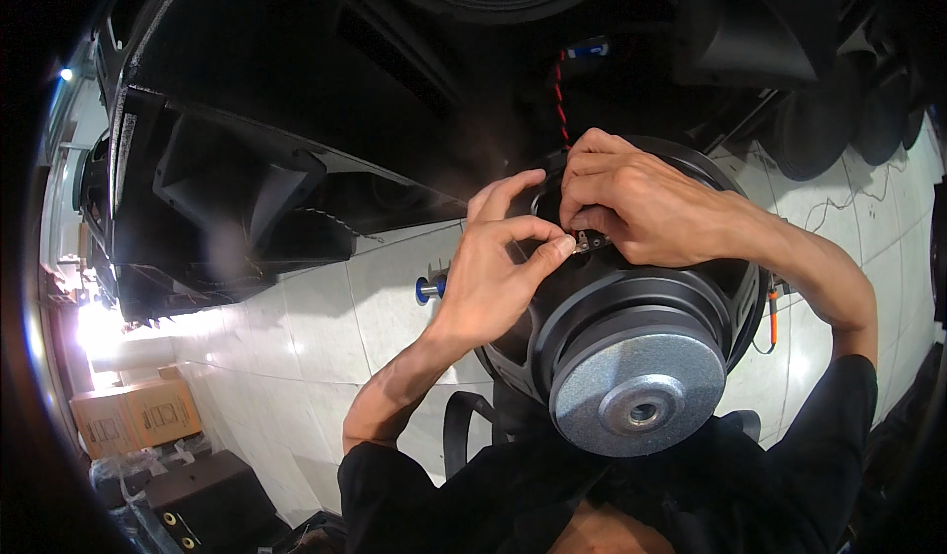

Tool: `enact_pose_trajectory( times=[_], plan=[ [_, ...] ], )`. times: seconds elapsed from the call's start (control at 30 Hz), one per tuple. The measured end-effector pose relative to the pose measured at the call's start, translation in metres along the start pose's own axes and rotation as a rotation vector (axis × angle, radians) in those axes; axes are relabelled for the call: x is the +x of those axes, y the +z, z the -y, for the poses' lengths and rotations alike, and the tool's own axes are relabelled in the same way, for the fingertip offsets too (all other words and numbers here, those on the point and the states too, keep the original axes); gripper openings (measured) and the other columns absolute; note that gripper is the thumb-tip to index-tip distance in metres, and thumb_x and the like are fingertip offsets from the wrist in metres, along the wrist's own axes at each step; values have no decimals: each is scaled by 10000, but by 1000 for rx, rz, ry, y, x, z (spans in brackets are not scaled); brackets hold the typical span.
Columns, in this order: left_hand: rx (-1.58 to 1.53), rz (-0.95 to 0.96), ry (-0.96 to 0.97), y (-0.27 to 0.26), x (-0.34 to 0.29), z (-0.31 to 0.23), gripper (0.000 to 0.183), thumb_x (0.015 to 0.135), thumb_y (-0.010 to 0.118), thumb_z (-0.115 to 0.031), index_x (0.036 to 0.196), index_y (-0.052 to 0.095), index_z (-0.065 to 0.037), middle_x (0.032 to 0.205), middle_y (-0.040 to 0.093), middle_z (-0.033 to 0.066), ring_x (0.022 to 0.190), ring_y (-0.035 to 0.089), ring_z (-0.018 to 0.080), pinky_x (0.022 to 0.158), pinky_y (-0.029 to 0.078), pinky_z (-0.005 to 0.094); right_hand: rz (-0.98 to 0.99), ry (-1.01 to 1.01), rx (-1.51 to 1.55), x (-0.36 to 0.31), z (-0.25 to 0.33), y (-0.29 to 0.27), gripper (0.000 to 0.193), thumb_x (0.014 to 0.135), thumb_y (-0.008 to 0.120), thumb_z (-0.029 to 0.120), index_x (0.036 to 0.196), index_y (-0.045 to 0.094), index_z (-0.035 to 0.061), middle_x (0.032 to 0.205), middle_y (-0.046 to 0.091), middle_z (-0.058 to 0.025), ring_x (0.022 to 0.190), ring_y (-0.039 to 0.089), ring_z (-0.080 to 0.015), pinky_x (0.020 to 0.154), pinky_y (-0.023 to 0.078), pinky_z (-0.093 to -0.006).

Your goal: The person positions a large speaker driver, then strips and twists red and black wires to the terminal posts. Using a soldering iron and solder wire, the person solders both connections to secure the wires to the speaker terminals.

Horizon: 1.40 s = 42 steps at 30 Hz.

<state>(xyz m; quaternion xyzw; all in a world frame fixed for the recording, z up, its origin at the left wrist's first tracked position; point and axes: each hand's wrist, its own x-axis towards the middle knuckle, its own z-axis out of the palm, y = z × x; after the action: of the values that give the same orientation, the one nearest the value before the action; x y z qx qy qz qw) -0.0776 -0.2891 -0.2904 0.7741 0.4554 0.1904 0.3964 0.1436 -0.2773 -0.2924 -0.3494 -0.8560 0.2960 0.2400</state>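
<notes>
A large loudspeaker driver (639,381) lies in front of me, its grey magnet toward me and its black basket frame beyond. Both my hands meet at a small metal terminal (584,242) on the basket's side. My left hand (498,268) pinches thumb and forefinger at the terminal's left end; what lies between the tips is too small to make out. My right hand (636,199) is closed just to the right, fingers curled down over the terminal, their tips partly hidden. A twisted red and black wire (560,100) runs from beyond down to behind my right hand.
A big black speaker cabinet (296,51) fills the far side, with a blue connector (589,50) inside. On the pale tiled floor (296,347) stand a blue-ended spool (430,289) and a cardboard box (138,411). An orange-handled tool (773,319) is right of the driver.
</notes>
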Motion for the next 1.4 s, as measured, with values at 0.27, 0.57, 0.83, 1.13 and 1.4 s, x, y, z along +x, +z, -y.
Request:
enact_pose_trajectory(
  times=[0.27,0.57,0.83,1.13,1.4],
  plan=[
    [-231,64,-102,0,0,5,227,922,681,-263,937,764,-52,1473,473,168,1436,330,342,1143,294,448,-9,9,10,-1,-1,2,136,803,629,1,880,737,-24,892,666,-154,1017,557,-299,964,447,-421],
    [-187,96,-116,0,-4,0,293,927,668,-307,940,760,-29,1545,371,210,1485,236,371,1176,231,488,-13,22,5,-1,-1,1,126,800,714,18,923,715,-7,918,664,-96,1035,537,-281,914,476,-403],
    [-185,195,-181,-5,0,-11,293,943,606,-294,950,741,-34,1600,231,247,1522,91,367,1187,152,533,-16,17,21,-1,-1,1,110,802,688,13,905,711,-14,903,653,-120,1019,543,-296,910,471,-413],
    [-122,258,-167,-5,-1,-8,306,988,569,-324,993,718,-57,1624,203,193,1523,39,382,1186,185,535,-11,26,19,-1,0,2,121,797,702,5,918,708,-3,920,650,-95,1016,533,-285,902,472,-406],
    [-279,180,-202,-8,0,-5,320,958,620,-327,981,731,-28,1590,271,231,1512,132,389,1183,203,511,-13,18,8,-1,0,1,118,804,682,5,916,716,-11,923,658,-115,1029,544,-288,918,472,-408]
  ],
)
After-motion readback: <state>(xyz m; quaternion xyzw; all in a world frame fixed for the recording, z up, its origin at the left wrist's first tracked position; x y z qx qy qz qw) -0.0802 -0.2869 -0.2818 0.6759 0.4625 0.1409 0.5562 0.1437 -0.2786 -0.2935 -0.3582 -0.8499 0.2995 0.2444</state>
